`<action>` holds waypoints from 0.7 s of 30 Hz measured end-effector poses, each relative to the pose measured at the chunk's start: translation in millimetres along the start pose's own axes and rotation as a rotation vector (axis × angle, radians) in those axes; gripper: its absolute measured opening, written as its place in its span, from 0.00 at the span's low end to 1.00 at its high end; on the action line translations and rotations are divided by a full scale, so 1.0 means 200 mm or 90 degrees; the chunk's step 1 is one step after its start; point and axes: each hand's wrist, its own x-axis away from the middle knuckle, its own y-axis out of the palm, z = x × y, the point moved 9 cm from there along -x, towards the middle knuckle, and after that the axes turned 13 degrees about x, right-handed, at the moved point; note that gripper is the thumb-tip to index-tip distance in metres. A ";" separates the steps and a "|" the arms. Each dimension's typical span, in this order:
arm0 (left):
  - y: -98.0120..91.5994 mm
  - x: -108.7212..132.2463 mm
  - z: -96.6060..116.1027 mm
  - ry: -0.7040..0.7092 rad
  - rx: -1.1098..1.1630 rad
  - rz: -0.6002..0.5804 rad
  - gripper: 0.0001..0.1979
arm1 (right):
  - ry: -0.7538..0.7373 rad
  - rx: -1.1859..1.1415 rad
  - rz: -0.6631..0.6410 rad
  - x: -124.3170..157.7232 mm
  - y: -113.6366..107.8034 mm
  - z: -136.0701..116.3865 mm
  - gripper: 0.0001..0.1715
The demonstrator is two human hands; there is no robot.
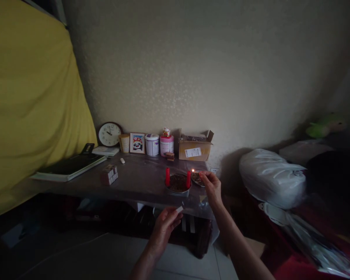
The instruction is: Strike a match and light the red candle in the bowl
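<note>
My right hand (211,186) pinches a match whose small flame (193,170) burns just right of the top of a red candle (188,179). From this view I cannot tell whether flame and candle touch. A second red candle (167,177) stands upright on the left side of the same round metal bowl (177,191), which holds a dark, grainy fill. Behind my right fingers lies a smaller dish (197,179) of brownish bits. Lower down, in front of the table edge, my left hand (166,223) is closed around a small pale matchbox (179,210).
On the dark table (140,175) stand a stack of small boxes (109,175), a clock (110,134), a framed panda picture (137,143), two tins (152,145) and an opened carton (194,149). White bags (271,177) are piled at right; a yellow cloth (32,97) hangs at left.
</note>
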 end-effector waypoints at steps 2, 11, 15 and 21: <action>0.00 0.00 0.00 0.000 0.002 -0.002 0.12 | 0.003 0.003 0.001 -0.01 0.01 0.02 0.16; -0.01 0.00 -0.01 -0.005 0.006 -0.013 0.13 | 0.015 0.009 -0.013 -0.06 0.06 0.11 0.17; -0.01 0.00 -0.01 -0.007 0.006 -0.004 0.12 | 0.019 0.006 -0.022 -0.06 0.07 0.11 0.17; -0.02 -0.02 -0.02 -0.010 0.013 -0.003 0.11 | 0.026 0.006 -0.018 -0.06 0.08 0.12 0.18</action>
